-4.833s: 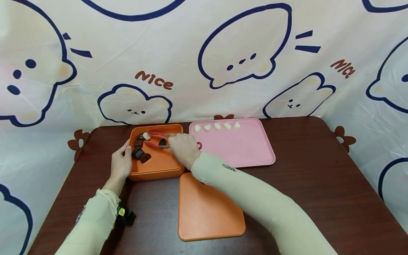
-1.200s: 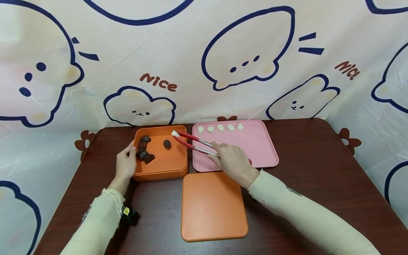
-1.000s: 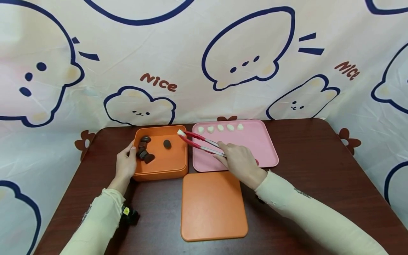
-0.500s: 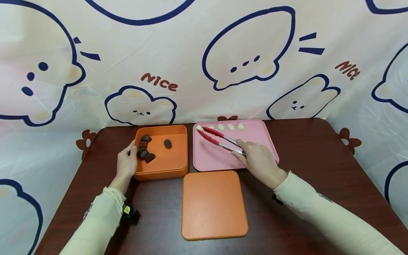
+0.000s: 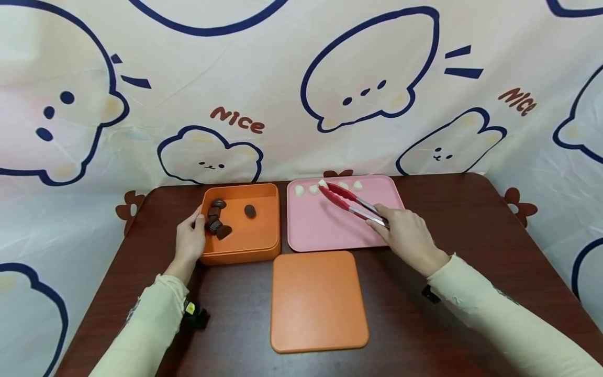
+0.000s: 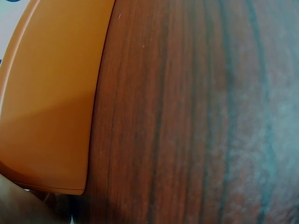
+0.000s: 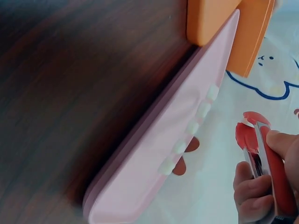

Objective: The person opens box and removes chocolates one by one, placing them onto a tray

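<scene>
My right hand [image 5: 411, 235] grips red-and-silver tongs [image 5: 350, 201]. Between the red tips is a white chocolate [image 5: 322, 184], held over the back row on a pink tray [image 5: 330, 225]. Several small white chocolates [image 7: 192, 127] line the tray's far edge, one of them covered by the held piece in the head view. My left hand [image 5: 190, 241] holds the left wall of an orange box [image 5: 249, 238], thumb on the near side. Dark chocolates [image 5: 218, 225] cluster along the box's left side, and a single dark oval chocolate [image 5: 250, 211] lies apart from them.
A flat orange lid [image 5: 319, 303] lies in front of the tray, on the dark wooden table [image 5: 235, 319]. The box stands left of the tray with a narrow gap between. A patterned cloth [image 5: 282, 78] hangs behind and at both sides.
The tongs took the white chocolate from beside the dark ones in the box, then carried it right, across the box's right wall and along the tray's back row. The left hand keeps its hold.
</scene>
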Demonstrator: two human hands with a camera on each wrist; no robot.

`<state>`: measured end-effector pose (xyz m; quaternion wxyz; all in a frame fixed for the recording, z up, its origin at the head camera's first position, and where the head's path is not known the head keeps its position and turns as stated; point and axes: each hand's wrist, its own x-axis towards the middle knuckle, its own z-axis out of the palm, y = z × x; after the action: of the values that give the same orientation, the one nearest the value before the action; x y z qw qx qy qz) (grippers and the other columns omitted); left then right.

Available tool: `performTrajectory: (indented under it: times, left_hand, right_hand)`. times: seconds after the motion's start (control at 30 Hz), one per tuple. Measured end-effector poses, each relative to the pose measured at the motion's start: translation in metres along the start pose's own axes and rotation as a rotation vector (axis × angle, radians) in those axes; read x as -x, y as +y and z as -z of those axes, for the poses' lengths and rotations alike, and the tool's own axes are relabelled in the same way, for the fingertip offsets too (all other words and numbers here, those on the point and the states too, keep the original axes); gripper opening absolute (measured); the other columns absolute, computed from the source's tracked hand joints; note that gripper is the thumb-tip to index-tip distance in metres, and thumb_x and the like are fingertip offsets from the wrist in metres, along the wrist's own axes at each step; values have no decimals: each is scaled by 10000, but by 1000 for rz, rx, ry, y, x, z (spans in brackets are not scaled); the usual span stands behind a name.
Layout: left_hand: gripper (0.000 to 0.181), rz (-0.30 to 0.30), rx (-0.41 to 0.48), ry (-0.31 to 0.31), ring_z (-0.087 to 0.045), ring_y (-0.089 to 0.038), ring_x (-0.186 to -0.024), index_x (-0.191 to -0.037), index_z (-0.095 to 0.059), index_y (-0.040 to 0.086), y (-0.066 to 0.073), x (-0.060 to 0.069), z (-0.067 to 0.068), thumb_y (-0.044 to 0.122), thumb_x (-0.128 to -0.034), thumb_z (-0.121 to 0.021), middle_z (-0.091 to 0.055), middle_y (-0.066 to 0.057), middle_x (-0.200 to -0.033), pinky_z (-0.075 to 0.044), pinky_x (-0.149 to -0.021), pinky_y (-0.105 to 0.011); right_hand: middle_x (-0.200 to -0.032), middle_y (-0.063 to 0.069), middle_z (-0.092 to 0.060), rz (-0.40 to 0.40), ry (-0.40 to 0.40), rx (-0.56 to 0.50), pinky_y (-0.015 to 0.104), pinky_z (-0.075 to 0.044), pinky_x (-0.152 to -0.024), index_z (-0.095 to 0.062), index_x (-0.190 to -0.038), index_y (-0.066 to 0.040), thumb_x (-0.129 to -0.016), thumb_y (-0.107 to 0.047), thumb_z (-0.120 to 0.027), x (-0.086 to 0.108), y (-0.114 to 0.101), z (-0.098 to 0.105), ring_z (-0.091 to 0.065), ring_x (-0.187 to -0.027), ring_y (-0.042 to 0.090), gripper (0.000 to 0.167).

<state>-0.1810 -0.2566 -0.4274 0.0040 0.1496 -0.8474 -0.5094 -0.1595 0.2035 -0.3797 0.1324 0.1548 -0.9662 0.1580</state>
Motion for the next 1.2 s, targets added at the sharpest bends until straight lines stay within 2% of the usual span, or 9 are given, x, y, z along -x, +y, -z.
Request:
performTrajectory:
  times: [0.13, 0.37, 0.63, 0.87, 1.07, 1.13, 1.2]
  left_hand:
    - [498, 1, 6, 4, -199, -297, -1561, -1606, -258, 214, 0, -1, -1, 313, -1119, -283, -246, -51, -1670, -214, -1265, -524]
    - [487, 13, 14, 20, -215, -298, -1557, -1597, -291, 265, 1, -2, -1, 333, -1115, -290, -279, -74, -1661, -225, -1262, -526]
    - [486, 22, 8, 8, -205, -297, -1561, -1598, -276, 281, 0, -1, -1, 339, -1115, -283, -262, -64, -1667, -227, -1260, -530]
    - [495, 4, 1, 7, -201, -297, -1562, -1604, -265, 234, 0, 1, 0, 321, -1117, -279, -259, -62, -1665, -218, -1264, -527]
    - [496, 8, 5, 9, -200, -297, -1562, -1605, -266, 221, 0, 1, -1, 309, -1118, -284, -258, -67, -1665, -217, -1265, -525]
    - [495, 8, 8, 10, -199, -295, -1562, -1605, -266, 215, 0, 1, -1, 303, -1118, -286, -259, -69, -1665, -213, -1266, -523]
    - [495, 7, 7, 12, -201, -297, -1562, -1605, -269, 213, 0, 1, -1, 300, -1118, -287, -261, -72, -1664, -214, -1266, -522]
  right_hand:
    - [-569, 5, -497, -20, -8, 0, 355, -401, -468, -698, -1068, -131, -934, -326, -734, 0, 9, 2, -470, -526, 201, 239]
    - [-583, 23, -505, -57, -46, 0, 333, -381, -472, -695, -1042, -119, -951, -321, -714, 1, 20, 5, -463, -529, 191, 222]
    - [-605, 29, -531, -118, -102, -42, 294, -364, -471, -698, -1040, -106, -963, -305, -701, 3, 29, 12, -462, -528, 172, 214]
    - [-756, 115, -663, -174, -124, -52, 327, -398, -492, -674, -1268, -24, -983, -339, -666, 6, 41, 19, -515, -582, 199, 425]
    - [-1005, 255, -725, -216, -127, -40, 418, -470, -534, -646, -1321, 4, -988, -319, -657, 8, 58, 23, -593, -665, 271, 465]
    - [-1028, 269, -723, -232, -125, -45, 415, -470, -538, -641, -1326, 17, -991, -318, -653, 8, 63, 23, -596, -670, 276, 474]
    - [-979, 244, -727, -248, -128, -54, 383, -448, -529, -635, -1329, 28, -994, -322, -646, 8, 69, 22, -576, -656, 263, 484]
